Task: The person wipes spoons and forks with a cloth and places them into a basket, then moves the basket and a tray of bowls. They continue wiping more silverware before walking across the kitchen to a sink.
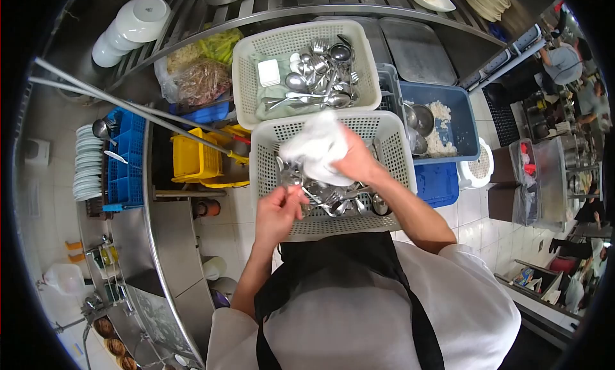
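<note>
My left hand [280,210] is closed, its thumb and fingers pinching the handle of a piece of metal cutlery [295,178] above the near basket. My right hand [359,159] is wrapped round a white cloth [319,144], which is blurred and lies close to the upper end of that piece. Below both hands the near white perforated basket [402,146] holds a jumble of spoons and forks. Behind it stands a far white basket [242,56], with forks, spoons, ladles [339,52] and a small white square dish [269,72] in it.
Blue tub [471,130] with white food and metal bowls sits at the right. On the left are a yellow bucket [192,159], a blue rack [126,159] and stacked plates [88,162]. A metal shelf [256,16] runs across the back. Other people [564,63] are at the far right.
</note>
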`<state>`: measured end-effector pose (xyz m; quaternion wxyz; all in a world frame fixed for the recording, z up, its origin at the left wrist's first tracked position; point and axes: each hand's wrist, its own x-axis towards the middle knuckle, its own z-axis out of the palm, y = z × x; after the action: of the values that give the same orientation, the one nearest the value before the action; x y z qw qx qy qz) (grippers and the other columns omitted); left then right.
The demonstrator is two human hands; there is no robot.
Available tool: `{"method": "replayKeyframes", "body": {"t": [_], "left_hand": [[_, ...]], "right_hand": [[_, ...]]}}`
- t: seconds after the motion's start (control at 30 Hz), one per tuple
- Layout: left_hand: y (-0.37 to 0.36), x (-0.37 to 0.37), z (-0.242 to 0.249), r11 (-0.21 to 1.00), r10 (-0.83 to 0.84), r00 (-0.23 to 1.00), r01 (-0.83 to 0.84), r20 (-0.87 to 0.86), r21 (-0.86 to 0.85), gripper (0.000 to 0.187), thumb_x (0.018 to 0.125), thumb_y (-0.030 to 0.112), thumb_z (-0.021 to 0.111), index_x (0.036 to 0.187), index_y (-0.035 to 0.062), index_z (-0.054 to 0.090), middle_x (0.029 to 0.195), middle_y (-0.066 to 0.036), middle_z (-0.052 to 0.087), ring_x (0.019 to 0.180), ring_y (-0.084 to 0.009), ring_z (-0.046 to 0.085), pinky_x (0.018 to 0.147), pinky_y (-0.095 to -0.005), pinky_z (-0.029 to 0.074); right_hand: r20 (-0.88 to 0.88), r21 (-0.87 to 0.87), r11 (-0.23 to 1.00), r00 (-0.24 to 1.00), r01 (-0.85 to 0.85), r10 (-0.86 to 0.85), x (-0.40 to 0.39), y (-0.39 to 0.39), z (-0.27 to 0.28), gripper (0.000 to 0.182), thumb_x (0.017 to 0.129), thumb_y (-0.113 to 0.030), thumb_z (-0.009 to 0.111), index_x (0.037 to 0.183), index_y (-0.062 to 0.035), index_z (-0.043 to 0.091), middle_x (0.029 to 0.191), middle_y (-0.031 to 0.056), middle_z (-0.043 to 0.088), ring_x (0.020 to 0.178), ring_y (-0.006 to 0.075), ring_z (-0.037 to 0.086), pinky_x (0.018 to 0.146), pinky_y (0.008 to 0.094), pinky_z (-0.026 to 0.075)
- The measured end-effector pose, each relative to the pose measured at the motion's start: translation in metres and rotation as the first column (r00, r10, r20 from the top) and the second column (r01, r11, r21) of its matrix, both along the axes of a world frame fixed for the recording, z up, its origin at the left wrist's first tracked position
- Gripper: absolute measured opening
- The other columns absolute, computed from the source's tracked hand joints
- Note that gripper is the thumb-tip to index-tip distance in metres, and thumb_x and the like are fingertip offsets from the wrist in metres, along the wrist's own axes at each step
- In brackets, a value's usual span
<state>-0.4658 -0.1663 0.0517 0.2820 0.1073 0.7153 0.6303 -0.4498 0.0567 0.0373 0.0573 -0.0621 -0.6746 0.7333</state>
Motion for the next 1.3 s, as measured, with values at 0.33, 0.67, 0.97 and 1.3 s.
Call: {"method": "replayKeyframes", "body": {"t": [0.33, 0.67, 0.97, 1.3], "left_hand": [[0.023, 0.0, -0.004, 0.987, 0.056, 0.952, -0.099, 0.301, 0.129, 0.02, 0.098, 0.016, 0.056, 0.092, -0.0008, 0.064, 0.072, -0.01, 0.065, 0.058, -0.0144, 0.062, 0.046, -0.0244, 0.045], [0.01, 0.004, -0.024, 0.999, 0.018, 0.959, -0.03, 0.284, 0.038, 0.023, 0.099, 0.017, 0.055, 0.105, -0.004, 0.06, 0.086, -0.015, 0.069, 0.064, -0.0169, 0.067, 0.049, -0.0248, 0.048], [0.002, -0.002, -0.013, 0.919, 0.181, 0.855, -0.323, 0.485, 0.227, 0.035, 0.103, 0.02, 0.046, 0.127, -0.006, 0.05, 0.095, -0.016, 0.069, 0.069, -0.0192, 0.066, 0.06, -0.0288, 0.053], [0.013, -0.002, 0.02, 0.988, -0.136, 0.967, 0.116, 0.217, 0.104, 0.025, 0.104, 0.019, 0.045, 0.101, -0.0004, 0.059, 0.076, -0.005, 0.063, 0.052, -0.0094, 0.057, 0.045, -0.0217, 0.041]], "right_hand": [[0.38, -0.755, 0.515, 0.91, 0.407, -0.163, 0.003, -0.018, -0.021, 0.023, 0.092, -0.012, 0.063, 0.11, 0.0007, 0.059, 0.092, 0.0101, 0.067, 0.077, 0.0239, 0.067, 0.068, 0.038, 0.056], [0.392, -0.696, 0.689, 0.911, 0.202, 0.129, 0.025, -0.042, -0.03, 0.029, 0.088, -0.008, 0.068, 0.115, -0.0007, 0.06, 0.1, 0.0088, 0.067, 0.087, 0.021, 0.066, 0.076, 0.0367, 0.054], [0.399, -0.696, 0.648, 0.917, 0.309, -0.008, -0.007, -0.003, 0.003, 0.033, 0.087, -0.006, 0.067, 0.117, 0.0016, 0.057, 0.105, 0.0162, 0.067, 0.09, 0.0286, 0.069, 0.076, 0.0432, 0.06], [0.069, -0.207, 0.967, 0.988, 0.146, -0.135, 0.01, -0.025, 0.001, 0.04, 0.082, -0.005, 0.074, 0.119, -0.0008, 0.057, 0.1, 0.0083, 0.068, 0.086, 0.0179, 0.066, 0.077, 0.03, 0.055]]}}
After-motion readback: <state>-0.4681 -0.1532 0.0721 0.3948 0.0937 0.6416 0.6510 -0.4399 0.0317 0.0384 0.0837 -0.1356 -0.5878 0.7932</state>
